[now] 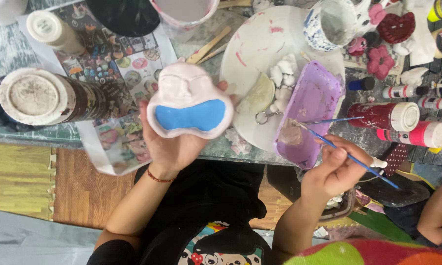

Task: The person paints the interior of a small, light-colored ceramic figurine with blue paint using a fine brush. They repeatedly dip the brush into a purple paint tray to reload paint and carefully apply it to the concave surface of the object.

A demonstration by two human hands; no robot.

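Note:
My left hand (169,145) holds up a pale pink ceramic face piece (189,100) with a wide blue painted band across its lower half. My right hand (336,169) grips a thin blue paintbrush (351,158). The brush tip rests in a purple rectangular tray (317,98) that leans on a large white plate (260,44). A second thin brush (329,120) lies across the tray's edge.
A tall brown cup (49,96) lies at the left on printed paper sheets (115,59). Red paint bottles (385,115) and several small tubes crowd the right. A speckled mug (331,22), wooden sticks (208,46) and red flower pieces (380,61) sit at the back. Another person's arm (434,211) is at the lower right.

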